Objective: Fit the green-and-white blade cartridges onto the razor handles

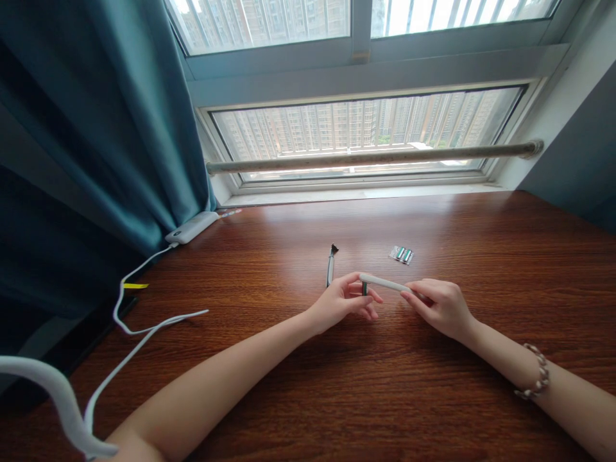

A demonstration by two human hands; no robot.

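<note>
A white-handled razor is held between my two hands above the wooden table. Its handle slants slightly down toward the right, and a dark green-edged head hangs at the left end. My left hand closes its thumb and index finger around that head, the other fingers loosely curled. My right hand pinches the right end of the handle. Beyond my left hand lies a second razor, grey-handled with a black head. A small clear pack with two green-and-white razor cartridges lies beyond the razor.
The brown table reaches to a window with a horizontal pipe across it. At the left are a white power strip, a white cable, a yellow strip and a blue curtain. A thick white curved tube is at lower left.
</note>
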